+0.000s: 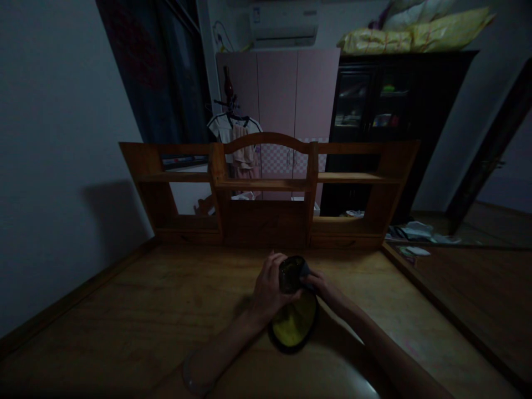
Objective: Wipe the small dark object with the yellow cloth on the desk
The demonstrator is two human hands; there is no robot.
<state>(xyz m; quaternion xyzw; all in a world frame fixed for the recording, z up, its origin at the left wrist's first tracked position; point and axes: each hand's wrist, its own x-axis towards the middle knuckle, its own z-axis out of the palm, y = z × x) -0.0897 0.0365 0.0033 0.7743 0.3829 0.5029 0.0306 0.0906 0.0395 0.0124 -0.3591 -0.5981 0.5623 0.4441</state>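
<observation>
My left hand (pixel 269 288) is wrapped round a small dark round object (pixel 291 272), perhaps a jar or cup, held just above the wooden desk (pixel 166 316). My right hand (pixel 322 288) grips the same object from the right side, fingers closed on it. Directly below the hands lies a yellow cloth with a dark edge (pixel 294 327) on the desk. The room is dim, so what the dark object is stays unclear.
A wooden shelf unit (pixel 266 188) stands along the desk's far edge. The wall is on the left. Behind are a pink wardrobe (pixel 291 94), a dark cabinet (pixel 382 111), hanging clothes (pixel 236 138) and papers (pixel 415 230) on the floor at right.
</observation>
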